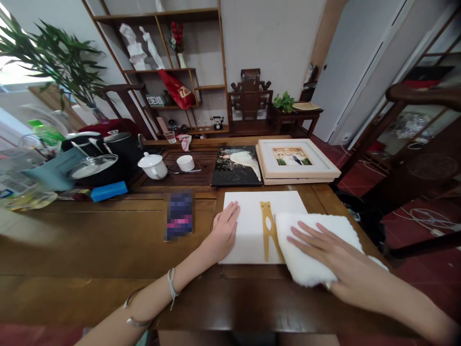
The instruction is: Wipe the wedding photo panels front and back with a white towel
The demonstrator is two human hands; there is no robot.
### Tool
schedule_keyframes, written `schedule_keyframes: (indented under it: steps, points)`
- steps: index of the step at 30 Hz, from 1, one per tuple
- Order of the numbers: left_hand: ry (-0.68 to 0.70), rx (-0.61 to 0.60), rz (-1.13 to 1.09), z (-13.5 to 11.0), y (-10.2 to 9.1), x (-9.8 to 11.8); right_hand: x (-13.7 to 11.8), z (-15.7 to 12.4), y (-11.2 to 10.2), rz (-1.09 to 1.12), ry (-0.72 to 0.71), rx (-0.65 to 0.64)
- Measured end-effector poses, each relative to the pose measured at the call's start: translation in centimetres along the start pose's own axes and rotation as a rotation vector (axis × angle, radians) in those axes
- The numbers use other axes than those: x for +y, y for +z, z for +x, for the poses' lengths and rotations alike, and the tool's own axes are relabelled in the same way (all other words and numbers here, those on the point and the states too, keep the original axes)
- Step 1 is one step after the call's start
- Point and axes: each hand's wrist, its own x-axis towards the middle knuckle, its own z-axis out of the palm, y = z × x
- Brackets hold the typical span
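A white rectangular panel [248, 240] lies flat on the wooden table before me. It bears a long gold figure [266, 226] with a small eared head, an oval gap and two legs; whether it is painted or attached I cannot tell. My left hand [225, 230] rests flat on the panel's left edge, fingers stretched out. A folded white towel [298, 269] covers the panel's right part and hangs over its right and front edges. Flat on top of that towel lies my right hand [324, 247], fingers spread. The towel hides part of the gold figure's right leg.
Behind the panel lie a dark photo board [236, 168] and stacked pale picture frames [298, 158]. Leftward are a pixelated dark item [179, 215], a lidded white cup [152, 166], a white bowl [185, 163], a blue block [109, 191] and a glass-lidded pot [93, 168].
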Motion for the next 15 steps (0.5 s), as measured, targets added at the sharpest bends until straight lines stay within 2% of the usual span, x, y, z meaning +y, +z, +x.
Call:
schedule_keyframes:
  steps: [5,8,11,15]
  points:
    - [0.003,-0.001,0.014,0.0,0.0,-0.1,5.5,6.2,1.1,-0.051,0.045,0.117]
    - [-0.005,-0.022,0.019,0.0,-0.2,0.0,7.3,8.5,1.3,-0.063,0.056,0.167]
    - [-0.01,-0.024,0.018,0.0,-0.3,0.0,6.6,8.2,1.3,-0.083,0.043,0.185]
    - [0.001,-0.011,0.011,0.0,-0.3,0.1,2.8,4.1,1.3,-0.099,-0.021,0.169]
